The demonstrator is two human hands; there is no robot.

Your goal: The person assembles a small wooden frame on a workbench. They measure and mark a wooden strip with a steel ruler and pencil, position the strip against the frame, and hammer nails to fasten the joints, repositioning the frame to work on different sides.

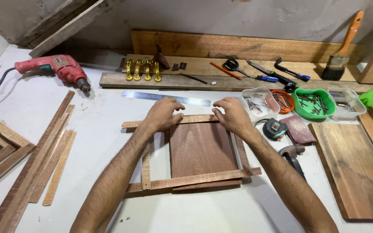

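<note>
A dark brown square wooden panel (201, 149) lies on the white table in front of me. Thin wooden strips frame it: a far strip (195, 119), a near strip (195, 178), a left strip (146, 166) and a right strip (241, 152). My left hand (164, 113) rests fingers-down on the far strip near its left part. On the same strip, toward its right end, my right hand (233, 115) presses down. Neither hand grips anything; the fingers are bent and spread over the strip.
A steel ruler (165, 97) lies just beyond the frame. A red drill (57, 68) sits far left, loose strips (44, 159) at left. Right: tape measure (275, 127), hammer (293, 156), tubs of nails (312, 102), a wide board (358, 168). Scissors, screwdrivers, brush and gold handles (142, 70) lie on back planks.
</note>
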